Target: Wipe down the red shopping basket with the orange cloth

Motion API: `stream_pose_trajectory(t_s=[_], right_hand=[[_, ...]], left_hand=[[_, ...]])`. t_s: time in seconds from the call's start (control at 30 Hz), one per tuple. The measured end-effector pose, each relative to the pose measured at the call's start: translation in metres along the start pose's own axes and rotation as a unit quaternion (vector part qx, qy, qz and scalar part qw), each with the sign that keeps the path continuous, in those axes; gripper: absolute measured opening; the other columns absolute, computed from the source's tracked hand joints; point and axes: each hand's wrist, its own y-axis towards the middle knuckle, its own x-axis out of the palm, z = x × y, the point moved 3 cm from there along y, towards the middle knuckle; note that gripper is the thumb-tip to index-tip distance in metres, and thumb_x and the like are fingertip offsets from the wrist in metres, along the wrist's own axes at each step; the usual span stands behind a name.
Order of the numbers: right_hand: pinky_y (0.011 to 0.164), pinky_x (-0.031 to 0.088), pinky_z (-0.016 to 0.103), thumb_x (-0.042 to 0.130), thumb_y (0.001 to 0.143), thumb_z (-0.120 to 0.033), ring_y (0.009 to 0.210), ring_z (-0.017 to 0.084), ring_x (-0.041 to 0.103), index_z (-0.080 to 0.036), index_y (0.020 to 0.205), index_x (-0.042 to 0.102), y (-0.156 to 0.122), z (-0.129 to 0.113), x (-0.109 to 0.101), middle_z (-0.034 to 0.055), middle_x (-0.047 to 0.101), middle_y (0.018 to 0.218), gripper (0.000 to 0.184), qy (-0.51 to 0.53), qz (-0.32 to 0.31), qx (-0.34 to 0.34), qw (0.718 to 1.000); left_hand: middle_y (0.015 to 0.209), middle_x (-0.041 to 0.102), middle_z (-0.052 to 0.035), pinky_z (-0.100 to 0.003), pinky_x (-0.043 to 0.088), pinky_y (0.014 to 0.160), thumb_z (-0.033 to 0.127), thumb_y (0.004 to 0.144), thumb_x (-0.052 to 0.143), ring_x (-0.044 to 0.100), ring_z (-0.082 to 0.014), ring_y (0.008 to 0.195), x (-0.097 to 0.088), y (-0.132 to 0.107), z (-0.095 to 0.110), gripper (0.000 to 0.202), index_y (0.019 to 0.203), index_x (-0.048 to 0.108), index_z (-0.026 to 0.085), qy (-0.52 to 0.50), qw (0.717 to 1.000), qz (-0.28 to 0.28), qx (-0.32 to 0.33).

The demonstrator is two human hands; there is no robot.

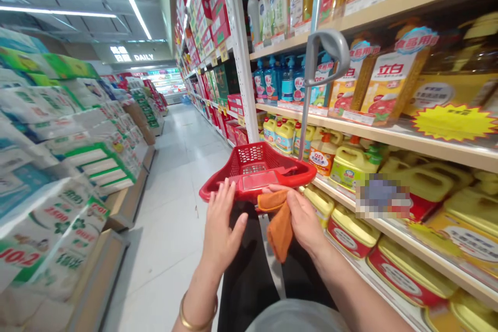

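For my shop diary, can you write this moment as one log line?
left hand: at red shopping cart | right hand: holds orange cloth | beside: yellow jugs

One head-worn camera looks forward and down along a supermarket aisle [171,192], through a wide field of view. Closest in frame, at the bottom edge: the left hand [223,223], the right hand [303,218] and an orange cloth [279,231]. A shelf [350,132] runs near the lens on the right; the aisle's far end lies distant, left of centre.
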Motion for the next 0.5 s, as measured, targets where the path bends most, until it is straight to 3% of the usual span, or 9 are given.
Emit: stream_pose_trajectory(t_s=[0.13,0.23,0.3,0.37,0.43,0.5], right_hand=[[0.112,0.057,0.047,0.044,0.100,-0.083,0.127,0.031,0.073,-0.028,0.139,0.073,-0.019,-0.004,0.019,0.0090,0.080,0.130,0.074,0.151,0.027,0.117,0.981],[0.112,0.057,0.050,0.036,0.103,-0.082,0.129,0.030,0.072,-0.031,0.151,0.064,-0.027,-0.009,0.032,0.0080,0.076,0.138,0.075,0.177,-0.021,0.143,0.974],[0.115,0.054,0.050,0.042,0.105,-0.076,0.133,0.029,0.069,-0.032,0.154,0.061,-0.031,-0.012,0.035,0.0076,0.073,0.144,0.068,0.162,-0.039,0.147,0.975],[0.119,0.050,0.049,0.049,0.105,-0.071,0.137,0.028,0.066,-0.032,0.150,0.065,-0.033,-0.013,0.033,0.0066,0.072,0.146,0.061,0.124,-0.038,0.146,0.981],[0.121,0.049,0.048,0.047,0.105,-0.072,0.140,0.028,0.064,-0.032,0.144,0.070,-0.037,-0.012,0.027,0.0063,0.074,0.142,0.061,0.092,-0.045,0.154,0.983],[0.118,0.051,0.049,0.036,0.104,-0.080,0.139,0.029,0.065,-0.030,0.139,0.074,-0.043,-0.006,0.021,0.0076,0.079,0.133,0.072,0.079,-0.073,0.182,0.977]], left_hand=[[0.181,0.027,-0.0078,-0.054,0.027,0.135,0.048,0.105,0.057,0.029,-0.0317,0.166,0.006,-0.028,0.038,0.075,0.173,0.026,0.036,-0.207,0.978,0.009,-0.035],[0.176,0.037,-0.0089,-0.049,0.038,0.130,0.041,0.097,0.073,0.041,-0.0307,0.160,0.017,-0.037,0.055,0.086,0.171,0.029,0.035,-0.328,0.934,0.010,-0.140],[0.159,0.061,-0.0115,-0.045,0.050,0.120,0.039,0.089,0.083,0.061,-0.0318,0.144,0.021,-0.036,0.059,0.073,0.156,0.057,0.028,-0.379,0.900,0.009,-0.215],[0.125,0.080,-0.0110,-0.039,0.060,0.101,0.041,0.084,0.087,0.076,-0.0300,0.114,0.020,-0.032,0.059,0.045,0.123,0.079,0.020,-0.409,0.869,0.007,-0.278],[0.099,0.083,-0.0075,-0.032,0.062,0.083,0.047,0.081,0.089,0.078,-0.0249,0.089,0.014,-0.029,0.056,0.037,0.102,0.082,0.018,-0.426,0.844,0.017,-0.326],[0.092,0.082,-0.0057,-0.028,0.060,0.074,0.051,0.079,0.089,0.075,-0.0209,0.080,0.006,-0.027,0.052,0.041,0.100,0.082,0.016,-0.446,0.819,0.029,-0.359]])
